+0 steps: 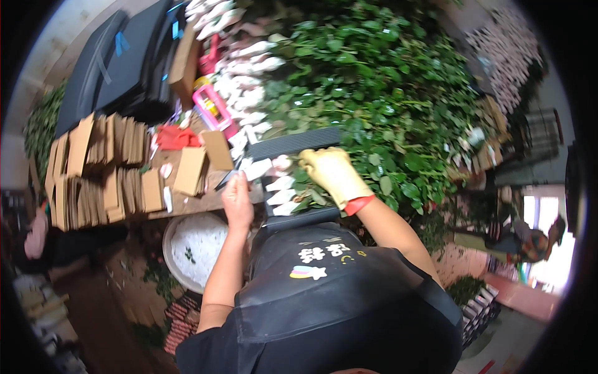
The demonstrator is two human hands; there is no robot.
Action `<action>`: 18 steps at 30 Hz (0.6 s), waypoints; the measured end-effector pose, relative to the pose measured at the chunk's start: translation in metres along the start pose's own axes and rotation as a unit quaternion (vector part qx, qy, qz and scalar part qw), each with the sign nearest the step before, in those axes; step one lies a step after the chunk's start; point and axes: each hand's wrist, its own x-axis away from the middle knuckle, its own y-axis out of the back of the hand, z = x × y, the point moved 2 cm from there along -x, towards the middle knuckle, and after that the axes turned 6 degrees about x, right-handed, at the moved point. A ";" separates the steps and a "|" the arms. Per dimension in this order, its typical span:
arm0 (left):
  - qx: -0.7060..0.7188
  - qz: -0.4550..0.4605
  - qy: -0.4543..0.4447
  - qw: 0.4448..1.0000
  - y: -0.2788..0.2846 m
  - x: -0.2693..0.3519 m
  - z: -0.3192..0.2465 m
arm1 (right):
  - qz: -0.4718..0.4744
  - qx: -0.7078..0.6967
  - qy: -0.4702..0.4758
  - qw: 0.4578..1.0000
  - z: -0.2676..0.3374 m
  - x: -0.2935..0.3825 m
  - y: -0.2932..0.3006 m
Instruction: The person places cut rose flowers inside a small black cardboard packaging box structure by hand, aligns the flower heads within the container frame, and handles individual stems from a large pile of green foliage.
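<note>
A black ribbed tray (295,142) lies across the table edge in front of my body. In it are several rose heads in white sleeves (282,196), their leafy stems pointing right. My right hand (334,173), in a yellow glove with a red cuff, grips a pink rose (282,163) just behind its bloom, over the tray. A white sleeve (258,169) sits at the rose's tip. My bare left hand (238,198) pinches the sleeve's far end between thumb and fingers; the fingertips are slightly blurred.
Leafy rose stems (373,93) heap high to the right, with sleeved heads (243,89) along their left side. Cardboard pieces (126,140), a pink plastic holder (215,110) and red cloth (176,137) lie left. A white-lined bucket (196,250) stands below the table edge. Another person (532,238) is far right.
</note>
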 end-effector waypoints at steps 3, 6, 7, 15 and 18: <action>-0.109 -0.008 -0.037 0.993 0.035 -0.002 -0.016 | 0.050 0.053 -0.021 0.997 0.004 -0.001 0.007; -0.007 0.096 0.173 0.980 0.046 0.004 0.038 | 0.143 0.010 -0.014 0.990 0.010 -0.011 0.027; -0.030 0.109 0.177 0.978 0.024 0.000 0.029 | 0.148 0.001 -0.001 0.989 0.011 -0.010 0.031; -0.128 0.109 0.134 0.977 -0.042 -0.002 0.017 | 0.117 0.143 -0.023 0.983 0.015 -0.007 0.002; -0.137 0.076 0.089 0.984 -0.046 0.002 0.013 | 0.106 0.159 -0.026 0.981 0.015 -0.007 0.001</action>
